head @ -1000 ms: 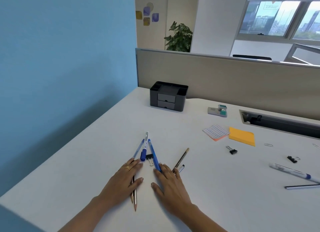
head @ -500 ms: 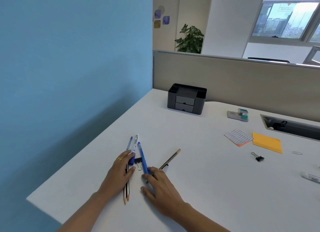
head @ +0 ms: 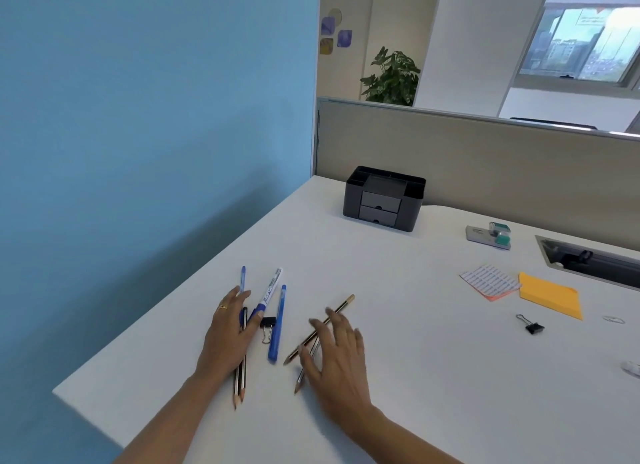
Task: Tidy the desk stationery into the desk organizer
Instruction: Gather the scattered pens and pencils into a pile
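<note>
The black desk organizer (head: 382,197) with two small drawers stands at the back of the white desk (head: 398,377). My left hand (head: 227,335) lies flat with straight fingers on two pencils (head: 239,387), a thin blue pen (head: 242,279) and the blue cap end of a white marker (head: 270,290). A blue pen (head: 277,325) and a black binder clip (head: 267,325) lie just right of it. My right hand (head: 337,353), fingers spread, rests over two crossed pencils (head: 332,316).
Farther right lie a printed sticky pad (head: 488,282), an orange sticky pad (head: 550,295), another binder clip (head: 531,326), a paper clip (head: 613,319) and a grey-green stapler (head: 490,235). A cable slot (head: 588,259) opens by the beige partition. The desk's left edge runs along a blue wall.
My right hand has left the blue pen and moved right onto the two crossed pencils. My left hand has stayed on its pens and pencils. The camera has turned left.
</note>
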Available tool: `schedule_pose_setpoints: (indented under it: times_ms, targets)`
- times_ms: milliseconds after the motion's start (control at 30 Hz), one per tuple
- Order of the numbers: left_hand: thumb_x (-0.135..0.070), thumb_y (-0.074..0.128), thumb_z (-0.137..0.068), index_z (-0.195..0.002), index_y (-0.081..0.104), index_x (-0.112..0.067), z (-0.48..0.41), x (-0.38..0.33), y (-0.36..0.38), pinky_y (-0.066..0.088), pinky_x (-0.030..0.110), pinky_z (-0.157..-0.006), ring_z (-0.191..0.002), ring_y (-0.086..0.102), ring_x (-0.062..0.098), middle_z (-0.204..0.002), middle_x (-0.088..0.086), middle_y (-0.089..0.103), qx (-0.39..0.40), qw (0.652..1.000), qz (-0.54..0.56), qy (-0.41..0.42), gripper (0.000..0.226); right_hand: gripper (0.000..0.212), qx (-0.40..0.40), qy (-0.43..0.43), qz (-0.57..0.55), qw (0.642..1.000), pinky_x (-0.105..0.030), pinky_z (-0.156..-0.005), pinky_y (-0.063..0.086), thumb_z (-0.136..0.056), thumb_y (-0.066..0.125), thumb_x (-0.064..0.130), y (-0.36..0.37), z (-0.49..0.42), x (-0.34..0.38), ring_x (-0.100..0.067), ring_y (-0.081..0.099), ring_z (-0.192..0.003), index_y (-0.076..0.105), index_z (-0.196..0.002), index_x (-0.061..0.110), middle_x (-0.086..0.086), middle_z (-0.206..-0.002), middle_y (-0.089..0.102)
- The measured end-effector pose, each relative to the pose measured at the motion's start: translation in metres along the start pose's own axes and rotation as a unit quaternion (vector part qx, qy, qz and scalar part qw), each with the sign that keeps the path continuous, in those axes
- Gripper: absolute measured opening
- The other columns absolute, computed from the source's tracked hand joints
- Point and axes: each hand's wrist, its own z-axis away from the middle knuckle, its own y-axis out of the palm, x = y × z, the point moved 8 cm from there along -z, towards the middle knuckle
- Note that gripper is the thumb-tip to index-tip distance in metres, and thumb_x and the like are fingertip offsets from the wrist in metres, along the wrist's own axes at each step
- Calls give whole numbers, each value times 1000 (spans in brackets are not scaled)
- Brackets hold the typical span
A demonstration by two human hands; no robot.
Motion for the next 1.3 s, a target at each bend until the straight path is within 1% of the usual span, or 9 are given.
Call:
schedule_pose_setpoints:
  times_ms: [67, 133, 233, 400, 500, 633, 933, 1100, 1300]
  targets:
    - [-38, 49, -92, -138, 38, -17, -2, 2, 4, 28, 36, -111, -139, 28, 20, -152, 3, 28, 13, 1000, -14, -20, 52, 91, 66, 53, 42, 996, -41, -117, -5, -70, -1, 78, 8, 0, -7, -15, -5, -145, 21, -144, 30, 4, -157, 2]
    - [-38, 46, -93, -141, 34, -16, -3, 0, 8, 25, 36, -114, -140, 27, 19, -152, 3, 28, 31, 999, -42, -16, 54, 102, 103, 56, 60, 991, -40, -115, -10, -60, -12, 75, 14, -1, -6, -15, -11, -145, 12, -147, 28, 2, -158, -6]
    - [-33, 41, -96, -142, 32, -18, -6, -4, 9, 24, 35, -114, -138, 29, 18, -150, 1, 32, 44, 997, -56, -1, 49, 101, 135, 13, 62, 989, -39, -114, -13, -63, -12, 73, 24, -5, 2, -14, -12, -145, 11, -148, 24, -1, -158, -7]
    - [-23, 37, -98, -140, 35, -20, -13, -9, 13, 32, 32, -108, -133, 37, 18, -146, 0, 38, 85, 995, -53, 30, 42, 98, 175, -53, 63, 981, -37, -115, -11, -66, -10, 72, 37, -17, 19, -10, -7, -145, 10, -148, 21, 0, -158, -3]
    - [-18, 37, -98, -138, 38, -19, -15, -9, 15, 37, 31, -105, -128, 43, 18, -144, 3, 42, 96, 994, -22, 45, 40, 99, 181, -62, 62, 980, -40, -117, -10, -67, -11, 71, 43, -23, 26, -10, -6, -145, 6, -149, 19, 1, -158, -1]
    - [-19, 37, -98, -138, 38, -18, -15, -10, 14, 38, 34, -107, -129, 42, 19, -144, 3, 41, 93, 994, 15, 48, 40, 99, 172, -64, 47, 982, -41, -117, -7, -66, -10, 72, 45, -28, 30, -9, -3, -145, 5, -149, 19, 1, -158, 3]
    - [-22, 41, -97, -137, 39, -16, -15, -6, 6, 43, 38, -102, -124, 47, 23, -140, 5, 46, 50, 998, 18, 28, 41, 99, 157, -41, -3, 987, -31, -117, -4, -66, -7, 73, 36, -26, 28, -8, -1, -145, 3, -149, 20, 4, -158, 2]
    - [-19, 41, -97, -132, 44, -15, -9, -2, -2, 41, 39, -101, -125, 47, 27, -135, 11, 51, -6, 1000, 28, -8, 36, 94, 140, -33, -14, 990, -25, -116, 0, -71, 0, 72, 29, -17, 19, -9, 4, -145, 10, -149, 21, 3, -158, 5]
    - [-17, 41, -97, -131, 46, -9, 7, -6, -10, 36, 40, -104, -127, 43, 29, -136, 15, 49, -51, 997, 40, -32, 36, 101, 149, -15, -2, 989, -23, -115, 0, -65, -5, 74, 14, 2, 3, -11, 6, -145, 10, -148, 19, 3, -158, 5]
